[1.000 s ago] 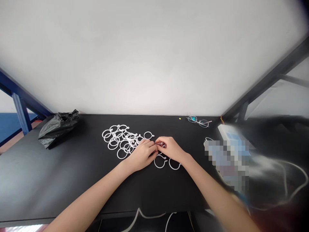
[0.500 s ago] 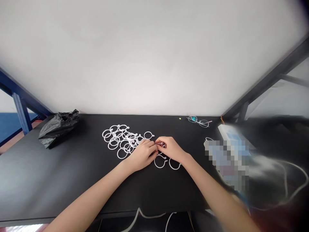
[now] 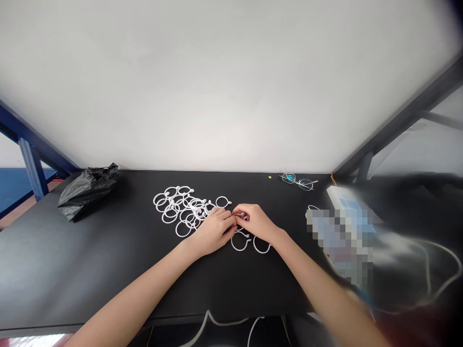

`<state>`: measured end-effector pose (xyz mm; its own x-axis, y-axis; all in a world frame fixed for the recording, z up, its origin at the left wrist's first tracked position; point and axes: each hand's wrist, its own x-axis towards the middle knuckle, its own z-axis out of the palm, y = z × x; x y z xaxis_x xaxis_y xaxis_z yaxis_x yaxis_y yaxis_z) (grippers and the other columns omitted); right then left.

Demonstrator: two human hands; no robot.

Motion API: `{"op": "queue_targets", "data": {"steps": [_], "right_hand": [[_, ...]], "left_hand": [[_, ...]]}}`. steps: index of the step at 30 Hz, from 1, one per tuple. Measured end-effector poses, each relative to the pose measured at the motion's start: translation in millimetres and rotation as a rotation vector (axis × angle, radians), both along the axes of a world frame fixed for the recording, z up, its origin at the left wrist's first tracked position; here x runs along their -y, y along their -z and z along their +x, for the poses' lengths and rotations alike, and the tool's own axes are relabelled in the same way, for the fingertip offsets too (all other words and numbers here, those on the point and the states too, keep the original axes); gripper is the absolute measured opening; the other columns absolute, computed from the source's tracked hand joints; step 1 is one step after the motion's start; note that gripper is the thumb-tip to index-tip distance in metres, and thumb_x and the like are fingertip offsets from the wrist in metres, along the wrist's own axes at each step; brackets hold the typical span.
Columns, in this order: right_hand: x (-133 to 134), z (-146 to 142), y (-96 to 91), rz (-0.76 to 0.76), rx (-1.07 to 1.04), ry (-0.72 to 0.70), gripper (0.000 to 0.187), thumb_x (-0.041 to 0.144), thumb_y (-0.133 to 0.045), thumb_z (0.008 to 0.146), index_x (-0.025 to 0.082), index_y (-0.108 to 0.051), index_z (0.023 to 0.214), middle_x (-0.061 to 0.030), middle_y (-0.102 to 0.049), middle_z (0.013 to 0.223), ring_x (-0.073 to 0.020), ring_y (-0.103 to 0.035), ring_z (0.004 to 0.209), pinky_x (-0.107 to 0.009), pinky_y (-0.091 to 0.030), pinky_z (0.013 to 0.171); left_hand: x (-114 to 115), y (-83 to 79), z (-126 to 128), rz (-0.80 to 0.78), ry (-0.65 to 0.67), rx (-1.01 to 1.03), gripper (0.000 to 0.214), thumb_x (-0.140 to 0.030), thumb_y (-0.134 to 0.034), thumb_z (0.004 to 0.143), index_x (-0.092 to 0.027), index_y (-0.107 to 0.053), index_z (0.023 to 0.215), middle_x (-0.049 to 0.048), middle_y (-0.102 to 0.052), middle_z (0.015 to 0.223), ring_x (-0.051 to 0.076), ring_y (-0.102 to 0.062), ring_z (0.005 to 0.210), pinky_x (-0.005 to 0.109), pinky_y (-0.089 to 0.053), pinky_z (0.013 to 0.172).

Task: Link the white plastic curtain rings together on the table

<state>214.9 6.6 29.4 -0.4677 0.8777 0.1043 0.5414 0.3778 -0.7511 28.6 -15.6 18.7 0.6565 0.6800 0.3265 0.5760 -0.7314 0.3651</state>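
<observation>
My left hand and my right hand meet at the fingertips above the black table. Between the fingertips they pinch a small white plastic piece, probably part of a ring, though the fingers hide most of it. A loose pile of white plastic split rings lies just beyond and left of my left hand. Below my right hand lie a white ring and another white ring, the first partly under my fingers.
A crumpled black plastic bag sits at the table's left. Eyeglasses lie at the far edge. A white box, a pixelated blurred object and a white cable are on the right. A white wall rises behind.
</observation>
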Motion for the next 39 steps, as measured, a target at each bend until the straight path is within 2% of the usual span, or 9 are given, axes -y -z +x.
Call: {"op": "queue_targets", "data": {"steps": [39], "right_hand": [[0.0,0.1,0.3,-0.002,0.000,0.003,0.011,0.013,-0.057,0.082,0.020,-0.065,0.080,-0.0005,-0.067,0.081,-0.0134,-0.061,0.072,-0.024,-0.045,0.063]], "left_hand": [[-0.2,-0.5,0.7,0.001,-0.007,0.006,0.018,-0.018,-0.044,0.095,-0.019,-0.057,0.083,0.0037,-0.059,0.080,0.019,-0.053,0.078,0.037,-0.044,0.082]]}}
